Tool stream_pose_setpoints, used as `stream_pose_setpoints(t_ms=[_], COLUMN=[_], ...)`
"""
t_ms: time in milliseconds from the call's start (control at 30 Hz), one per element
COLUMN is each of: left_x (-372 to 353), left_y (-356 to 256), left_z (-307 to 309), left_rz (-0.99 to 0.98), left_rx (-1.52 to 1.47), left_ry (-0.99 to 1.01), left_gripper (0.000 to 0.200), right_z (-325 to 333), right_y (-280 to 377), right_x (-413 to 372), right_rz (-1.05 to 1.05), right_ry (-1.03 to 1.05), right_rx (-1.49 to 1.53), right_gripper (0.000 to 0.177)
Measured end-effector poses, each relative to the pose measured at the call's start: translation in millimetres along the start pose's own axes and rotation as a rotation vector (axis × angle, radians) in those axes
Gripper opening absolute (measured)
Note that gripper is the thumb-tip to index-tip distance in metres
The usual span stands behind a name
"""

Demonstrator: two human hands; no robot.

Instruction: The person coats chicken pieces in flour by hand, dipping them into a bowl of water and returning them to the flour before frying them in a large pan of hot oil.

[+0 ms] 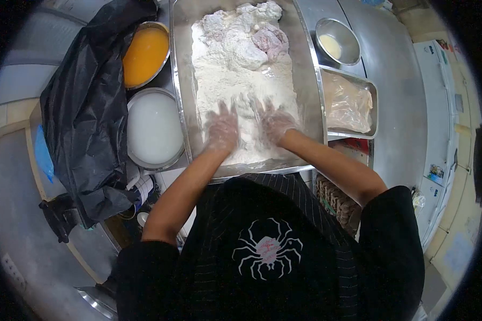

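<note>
A large metal tray [309, 96] in front of me holds a bed of white flour [211, 77]. At its far end lie several flour-coated pieces of what looks like raw meat [241, 48], one of them showing pink [271, 41]. My left hand [222, 128], in a clear glove, rests in the flour at the near left with its fingers spread. Beside it, my right hand [277, 124] is gloved too, fingers apart and pointing away from me. Flour partly covers the fingertips of both hands. Neither hand touches the coated pieces.
Left of the tray are a bowl of orange liquid [144, 56], a bowl of whitish liquid [154, 128] and a black plastic sheet [91, 107]. On the right stand a metal bowl [351, 45] with a little pale liquid and a smaller tray [375, 107] holding plastic-covered pale food [345, 101].
</note>
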State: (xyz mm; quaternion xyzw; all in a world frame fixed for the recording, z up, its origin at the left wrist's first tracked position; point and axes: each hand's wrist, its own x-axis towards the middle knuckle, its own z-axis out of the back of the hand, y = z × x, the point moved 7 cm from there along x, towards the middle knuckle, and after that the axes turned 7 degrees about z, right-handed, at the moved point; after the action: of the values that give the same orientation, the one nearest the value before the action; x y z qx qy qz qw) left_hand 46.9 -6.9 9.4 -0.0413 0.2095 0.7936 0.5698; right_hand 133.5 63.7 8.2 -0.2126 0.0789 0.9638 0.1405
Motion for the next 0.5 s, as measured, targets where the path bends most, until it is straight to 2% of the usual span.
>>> stream_pose_setpoints(t_ms=[67, 200, 267, 300, 367, 400, 433, 467, 500], left_x=[17, 38, 42, 45, 43, 39, 33, 26, 18], left_y=[8, 20, 27, 34, 28, 40, 56, 65, 57], left_z=[-7, -14, -14, -11, -13, 1, 17, 24, 28], left_rz=[0.09, 0.104, 0.092, 0.093, -0.21, -0.203, -0.118, -0.032, -0.028], left_rx=[-0.154, -0.435, -0.49, -0.49, -0.351, -0.354, -0.563, -0.77, -0.772], left_ry=[-0.033, -0.068, -0.067, -0.076, 0.139, 0.139, 0.222, 0.305, 0.307], left_gripper=[0.043, 0.023, 0.024, 0.024, 0.032, 0.032, 0.039, 0.057, 0.057], right_z=[5, 18, 22, 34, 51, 37, 32, 37, 37], right_y=[-6, -16, -23, -25, -26, -30, -36, -36, -30], right_x=[11, 23, 15, 7, -20, -28, -33, -40, -42], right_rz=[-0.083, -0.123, -0.066, -0.067, -0.148, -0.143, -0.078, -0.014, -0.01], right_ry=[0.035, 0.098, 0.006, 0.0, 0.22, 0.221, -0.027, -0.275, -0.273], right_rx=[0.095, 0.174, 0.284, 0.277, 0.253, 0.248, 0.177, 0.107, 0.106], right_gripper=[0.061, 0.065, 0.045, 0.045, 0.037, 0.037, 0.04, 0.043, 0.043])
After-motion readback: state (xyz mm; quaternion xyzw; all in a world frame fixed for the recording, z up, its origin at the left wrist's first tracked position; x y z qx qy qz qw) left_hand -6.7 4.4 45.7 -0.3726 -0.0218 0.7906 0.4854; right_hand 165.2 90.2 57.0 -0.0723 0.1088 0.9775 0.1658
